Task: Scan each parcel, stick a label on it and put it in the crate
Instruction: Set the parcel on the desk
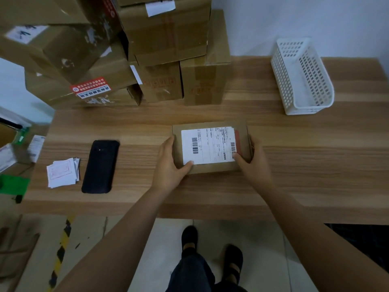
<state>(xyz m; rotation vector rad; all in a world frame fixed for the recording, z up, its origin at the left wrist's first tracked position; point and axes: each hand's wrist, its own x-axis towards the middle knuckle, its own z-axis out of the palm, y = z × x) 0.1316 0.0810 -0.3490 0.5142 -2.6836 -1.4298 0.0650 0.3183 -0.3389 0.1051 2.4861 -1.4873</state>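
A flat brown cardboard parcel (pixel 210 168) lies on the wooden table (pixel 294 165) in front of me, with a white shipping label (pixel 207 144) with barcodes on its top. My left hand (pixel 169 165) grips the parcel's left side, thumb on the label's near left corner. My right hand (pixel 251 163) grips the right side, thumb on the label's near right corner. A black handheld scanner (pixel 100 166) lies face down to the left. Beside it sits a small stack of white labels (pixel 63 172). The white perforated plastic crate (pixel 302 76) stands at the back right, with nothing visible inside.
A pile of large cardboard boxes (pixel 147 55) fills the table's back left. Papers and a green item (pixel 14 186) lie off the table's left edge. The near table edge runs just above my feet; a white wall stands behind the table.
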